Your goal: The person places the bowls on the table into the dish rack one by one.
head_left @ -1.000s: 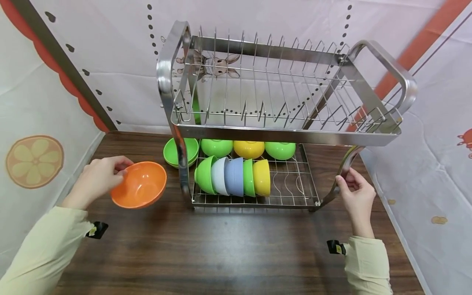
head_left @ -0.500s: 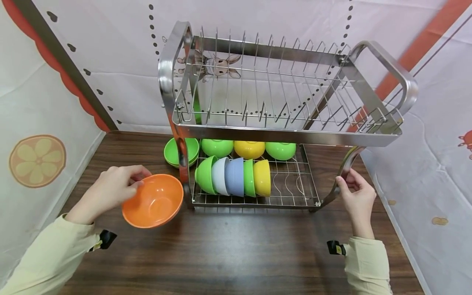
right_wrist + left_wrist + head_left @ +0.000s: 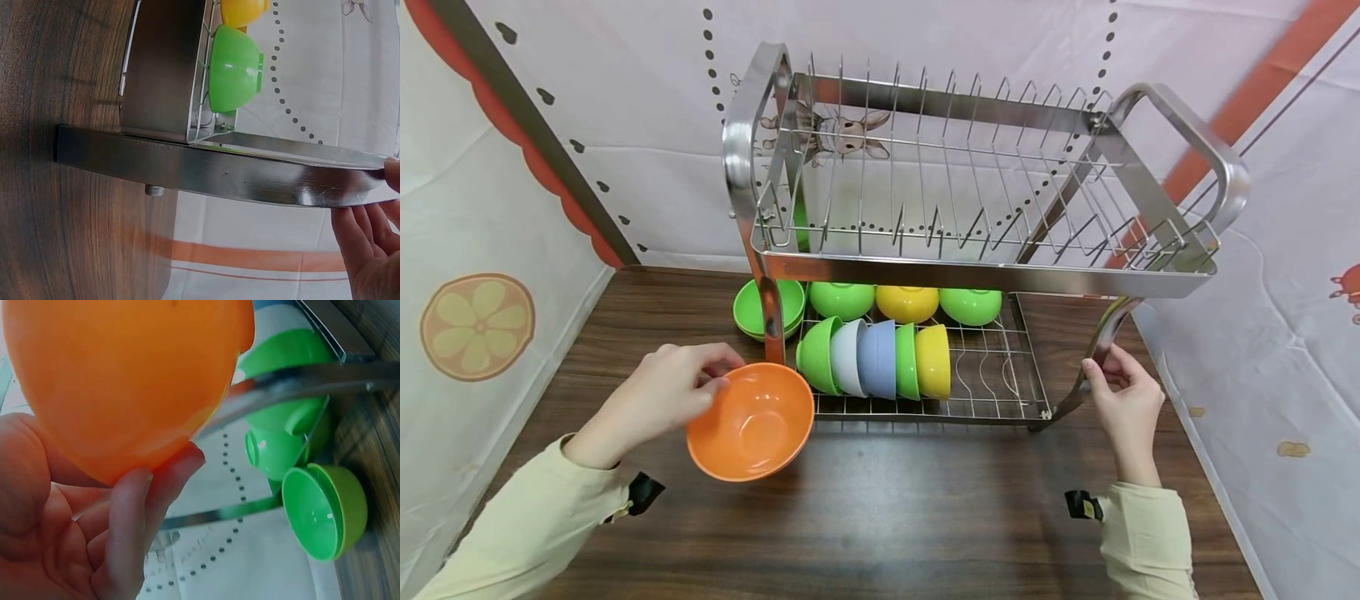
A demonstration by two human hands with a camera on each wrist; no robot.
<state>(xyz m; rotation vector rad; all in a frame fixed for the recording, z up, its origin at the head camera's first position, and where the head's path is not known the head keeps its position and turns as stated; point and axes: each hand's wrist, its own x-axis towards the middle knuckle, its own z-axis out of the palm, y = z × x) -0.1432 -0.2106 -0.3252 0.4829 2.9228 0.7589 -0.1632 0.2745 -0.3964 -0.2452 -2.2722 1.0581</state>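
My left hand (image 3: 658,400) pinches the rim of an orange bowl (image 3: 752,425) between thumb and fingers. The bowl is tilted, its inside facing up, and overlaps the rack's left front leg in the head view. From the left wrist view, the orange bowl (image 3: 119,381) shows its outer side above the thumb and fingertips. My right hand (image 3: 1126,408) holds the right front leg of the metal dish rack (image 3: 985,275); in the right wrist view, thumb and fingers sit on either side of that leg (image 3: 250,178).
On the lower rack, green, white, blue and yellow bowls (image 3: 934,362) stand on edge in a row. Behind them are upside-down green and yellow bowls (image 3: 906,304). Nested green bowls (image 3: 748,308) sit on the table left of the rack. The upper tier (image 3: 940,192) has wire dividers.
My left hand has carried the orange bowl to the right and toward me, bringing it in front of the rack's left leg. My right hand stays on the right leg.
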